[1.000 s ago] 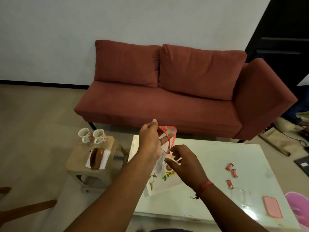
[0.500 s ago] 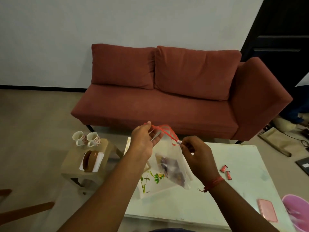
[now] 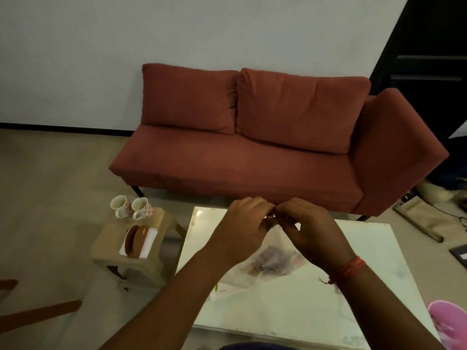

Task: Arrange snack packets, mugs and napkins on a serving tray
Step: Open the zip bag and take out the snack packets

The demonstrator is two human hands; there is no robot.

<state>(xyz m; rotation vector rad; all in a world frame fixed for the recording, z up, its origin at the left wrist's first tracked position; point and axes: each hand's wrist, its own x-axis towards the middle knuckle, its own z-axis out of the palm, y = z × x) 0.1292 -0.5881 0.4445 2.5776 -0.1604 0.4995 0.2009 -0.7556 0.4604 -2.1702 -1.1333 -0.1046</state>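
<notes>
1. The left hand (image 3: 243, 224) and right hand (image 3: 312, 229), apart half a second ago, now meet; both pinch the top of the zip bag (image 3: 271, 258).
2. The bag is clear with dark, blurry contents, and hangs over the white table (image 3: 353, 294).

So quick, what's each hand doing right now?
Left hand: fingers pinch the top edge of the clear plastic bag.
Right hand: pinches the same top edge, close beside the left.
</notes>
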